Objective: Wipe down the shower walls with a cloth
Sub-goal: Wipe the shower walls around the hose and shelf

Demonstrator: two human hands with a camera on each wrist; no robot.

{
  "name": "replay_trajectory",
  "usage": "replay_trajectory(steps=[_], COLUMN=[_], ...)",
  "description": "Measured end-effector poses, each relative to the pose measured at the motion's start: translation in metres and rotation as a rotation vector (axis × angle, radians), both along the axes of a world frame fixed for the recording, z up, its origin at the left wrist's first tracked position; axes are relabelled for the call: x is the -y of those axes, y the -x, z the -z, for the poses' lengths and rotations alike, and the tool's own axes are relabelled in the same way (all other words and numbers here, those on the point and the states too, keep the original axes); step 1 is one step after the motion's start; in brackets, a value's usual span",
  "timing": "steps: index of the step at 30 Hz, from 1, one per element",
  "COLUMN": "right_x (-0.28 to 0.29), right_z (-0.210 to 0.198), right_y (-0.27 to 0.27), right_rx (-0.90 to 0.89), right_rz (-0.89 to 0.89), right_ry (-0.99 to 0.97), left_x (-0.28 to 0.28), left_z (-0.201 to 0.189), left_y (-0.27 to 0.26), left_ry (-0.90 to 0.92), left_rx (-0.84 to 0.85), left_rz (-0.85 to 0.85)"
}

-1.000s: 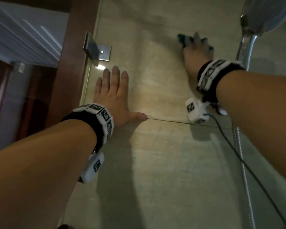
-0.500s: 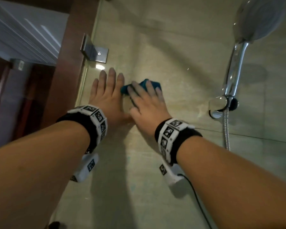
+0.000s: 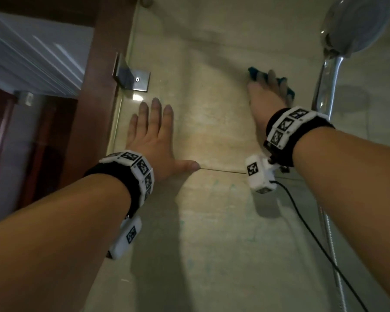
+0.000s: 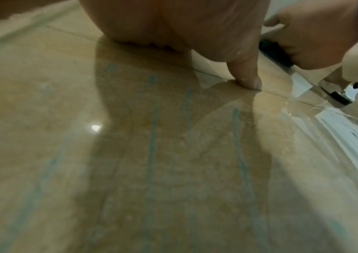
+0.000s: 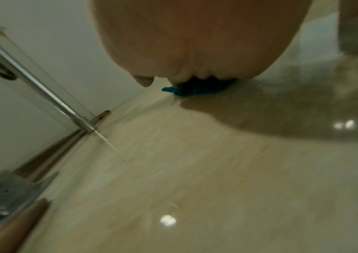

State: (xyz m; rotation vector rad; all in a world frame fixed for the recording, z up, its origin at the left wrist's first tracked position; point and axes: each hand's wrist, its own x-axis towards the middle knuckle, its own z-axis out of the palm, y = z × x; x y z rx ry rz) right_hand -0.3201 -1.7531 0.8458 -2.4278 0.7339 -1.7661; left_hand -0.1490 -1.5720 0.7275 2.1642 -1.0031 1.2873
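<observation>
Crumpled teal cloth [image 3: 253,73] under flat right hand [image 3: 265,97] on glossy beige tile wall [image 3: 212,210], left hand [image 3: 153,136] splayed flat.

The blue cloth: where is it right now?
Head view, upper right: the blue cloth lies under the right hand, pressed to the tiled wall, left of the shower handle.

cloth [image 3: 254,74]: teal, bunched | flat against beige tiled shower wall [image 3: 212,136], upper right

Teal cloth [image 3: 253,73], beige wall [image 3: 212,131]
</observation>
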Motion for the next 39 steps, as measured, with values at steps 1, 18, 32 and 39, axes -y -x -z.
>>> replay_trajectory(steps=[1, 18, 32, 39], right_x=[-0.007, -0.03, 0.036, 0.016], right_z=[0.0, 0.096, 0.016, -0.012], right_y=[-0.008, -0.029, -0.006, -0.001], right_rx=[0.004, -0.335, -0.051, 0.1], right_rz=[0.002, 0.104, 0.307, 0.056], right_ry=[-0.014, 0.374, 0.021, -0.106], left_x=[0.0, -0.003, -0.005, -0.005], left_z=[0.0, 0.001, 0.0, 0.003], left_y=[0.0, 0.005, 0.002, 0.002], left_ry=[0.001, 0.0, -0.022, -0.026], left_rx=[-0.001, -0.03, -0.025, -0.019], left_rz=[-0.001, 0.008, 0.021, 0.021])
